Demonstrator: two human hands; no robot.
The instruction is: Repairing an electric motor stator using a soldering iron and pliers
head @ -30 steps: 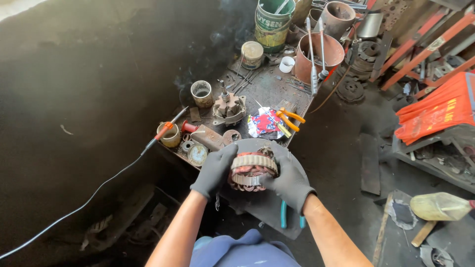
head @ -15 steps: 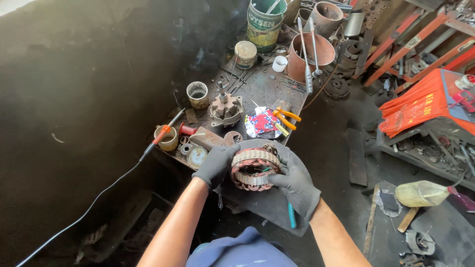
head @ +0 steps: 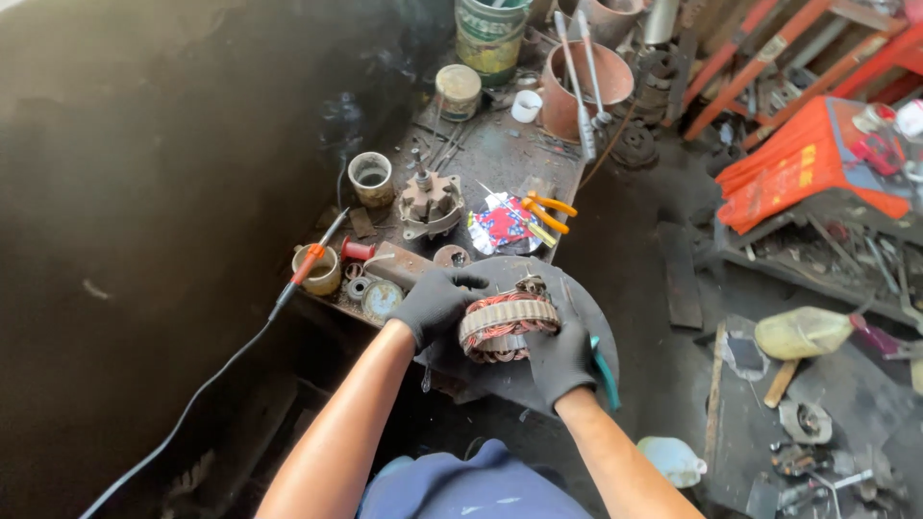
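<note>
A round stator [head: 507,327] with copper windings and a metal band sits between both my gloved hands, over a dark round plate [head: 585,306] at the near end of a low workbench. My left hand [head: 435,303] grips its left side with fingers curled over the top. My right hand [head: 561,358] holds its right and lower side. A teal-handled tool [head: 606,375] lies under my right wrist.
On the bench [head: 500,159] lie orange-handled pliers [head: 548,210], a colourful wrapper [head: 497,226], a metal motor housing [head: 429,204], small tins [head: 370,178], a soldering iron [head: 306,269] with cable. Buckets [head: 490,38] and a copper pot [head: 585,88] stand behind. Red metal frames [head: 817,159] and scrap lie right.
My view has shifted, so the bench sits lower left in frame. The stator has been turned a little in my hands, and my right hand has slid down to its lower right side.
</note>
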